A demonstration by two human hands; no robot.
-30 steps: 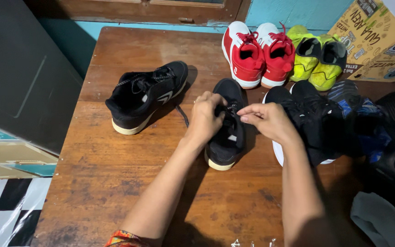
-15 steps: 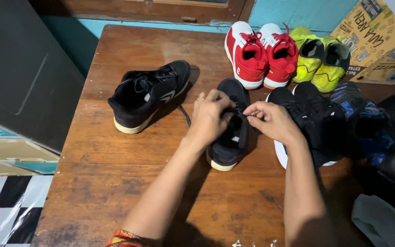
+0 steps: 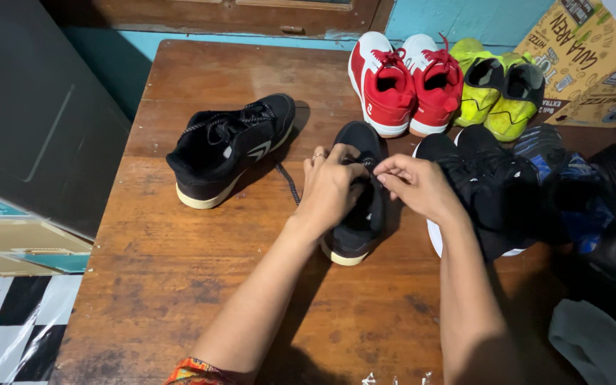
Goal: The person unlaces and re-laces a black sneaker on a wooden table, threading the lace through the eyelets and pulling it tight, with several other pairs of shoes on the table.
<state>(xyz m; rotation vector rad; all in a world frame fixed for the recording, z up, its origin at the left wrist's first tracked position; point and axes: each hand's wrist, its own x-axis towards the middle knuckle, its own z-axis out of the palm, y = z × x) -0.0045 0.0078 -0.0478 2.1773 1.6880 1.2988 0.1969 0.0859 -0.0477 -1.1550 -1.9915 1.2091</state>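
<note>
The black sneaker (image 3: 356, 207) is sitting near the middle of the wooden worktop (image 3: 180, 285), toe pointing away from the person, and both hands are working at its lacing. The left hand (image 3: 331, 187) is resting over the tongue with its fingers pinched together on the black lace (image 3: 288, 182), whose loose end is trailing off to the sneaker's left. The right hand (image 3: 415, 184) is pinching the lace just right of that.

It looks light, with a soft fabric upper and a firmer pale sole; the lace is thin and limp, best taken near its tip.

The hands are covering the eyelets, so the threading is hard to judge. Right of the sneaker, dark shoes (image 3: 493, 185) are blurring together, partly cut off.
</note>
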